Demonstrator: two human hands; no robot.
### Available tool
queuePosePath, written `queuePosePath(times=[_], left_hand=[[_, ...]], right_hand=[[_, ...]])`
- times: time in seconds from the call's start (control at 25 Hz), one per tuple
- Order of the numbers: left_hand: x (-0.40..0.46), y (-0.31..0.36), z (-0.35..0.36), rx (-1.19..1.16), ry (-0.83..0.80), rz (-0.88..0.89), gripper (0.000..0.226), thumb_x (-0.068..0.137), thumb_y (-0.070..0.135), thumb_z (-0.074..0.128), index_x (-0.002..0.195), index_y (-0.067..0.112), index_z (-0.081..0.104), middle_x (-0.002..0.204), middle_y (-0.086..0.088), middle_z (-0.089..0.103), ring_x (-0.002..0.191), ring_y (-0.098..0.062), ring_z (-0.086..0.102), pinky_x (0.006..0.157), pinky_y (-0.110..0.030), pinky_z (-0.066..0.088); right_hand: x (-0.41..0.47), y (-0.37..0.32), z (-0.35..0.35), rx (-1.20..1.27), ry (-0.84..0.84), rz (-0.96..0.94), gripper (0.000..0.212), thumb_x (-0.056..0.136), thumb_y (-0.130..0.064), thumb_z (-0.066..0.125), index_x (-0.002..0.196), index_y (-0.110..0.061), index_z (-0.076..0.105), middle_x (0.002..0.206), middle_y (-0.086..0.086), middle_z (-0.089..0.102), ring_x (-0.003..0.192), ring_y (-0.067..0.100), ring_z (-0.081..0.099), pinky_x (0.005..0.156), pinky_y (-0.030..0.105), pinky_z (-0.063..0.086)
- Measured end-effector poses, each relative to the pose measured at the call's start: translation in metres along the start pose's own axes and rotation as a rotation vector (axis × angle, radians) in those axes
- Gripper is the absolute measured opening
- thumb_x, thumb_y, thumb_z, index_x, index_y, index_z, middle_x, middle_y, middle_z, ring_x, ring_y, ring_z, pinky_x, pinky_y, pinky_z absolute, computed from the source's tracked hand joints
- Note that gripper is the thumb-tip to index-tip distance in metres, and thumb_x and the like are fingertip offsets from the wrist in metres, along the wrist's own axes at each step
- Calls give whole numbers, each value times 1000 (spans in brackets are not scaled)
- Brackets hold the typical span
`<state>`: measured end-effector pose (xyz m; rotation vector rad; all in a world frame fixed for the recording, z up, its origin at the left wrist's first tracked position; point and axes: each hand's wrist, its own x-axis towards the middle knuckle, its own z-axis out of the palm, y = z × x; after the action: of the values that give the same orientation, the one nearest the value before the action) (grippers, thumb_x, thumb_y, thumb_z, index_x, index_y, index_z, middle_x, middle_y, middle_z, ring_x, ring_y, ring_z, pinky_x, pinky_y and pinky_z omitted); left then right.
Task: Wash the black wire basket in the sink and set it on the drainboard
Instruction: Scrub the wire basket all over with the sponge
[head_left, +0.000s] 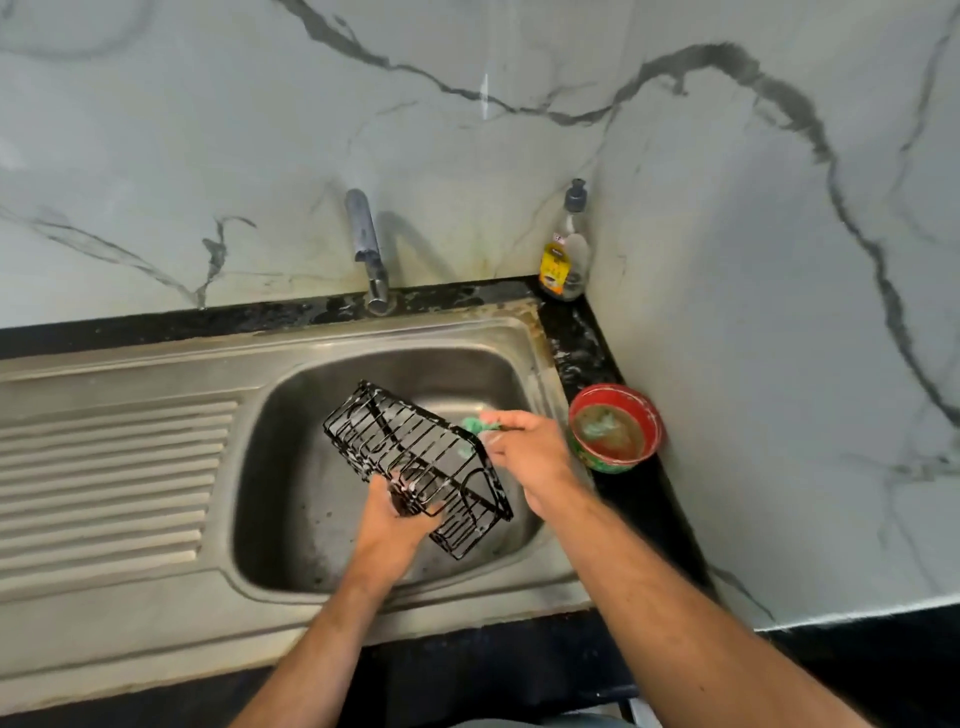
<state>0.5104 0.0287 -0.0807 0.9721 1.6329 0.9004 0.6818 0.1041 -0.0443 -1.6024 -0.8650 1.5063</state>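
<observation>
the black wire basket (415, 465) hangs tilted over the sink (291, 441) bowl, its long axis running from upper left, toward the tap (370, 254), down to lower right, toward the person; white suds cling to its wires. the left hand (392, 525) is clenched round the basket's near lower edge from below and carries its weight. the right hand (527, 452) is closed on a green scrubber (475, 426) pressed to the basket's right end. so the basket lies between the hands, with the left nearer its middle. the drainboard (109, 467) lies well apart to the left, on the left hand's side; judging from this, once rinsed, the basket would swing leftward, long axis roughly along the ridges. no water shows at the tap
</observation>
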Motion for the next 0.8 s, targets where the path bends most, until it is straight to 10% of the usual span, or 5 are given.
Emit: queuePosePath(times=[0.36, 0.8], left_hand=[[21, 23, -30, 154, -70, 10, 76, 80, 30, 87, 137, 12, 40, 143, -5, 54, 133, -26, 50, 116, -51, 39], [27, 33, -55, 131, -58, 17, 62, 74, 36, 89, 119, 18, 51, 116, -2, 68, 112, -23, 64, 104, -48, 48]], right_hand=[[-3, -30, -45, -372, 464, -262, 23, 84, -13, 66, 98, -25, 79, 90, -4, 79, 78, 10, 73, 82, 27, 59], [6, -19, -87, -750, 513, -34, 25, 89, -13, 66, 108, -22, 78, 130, 7, 67, 119, 27, 63, 110, 36, 45]])
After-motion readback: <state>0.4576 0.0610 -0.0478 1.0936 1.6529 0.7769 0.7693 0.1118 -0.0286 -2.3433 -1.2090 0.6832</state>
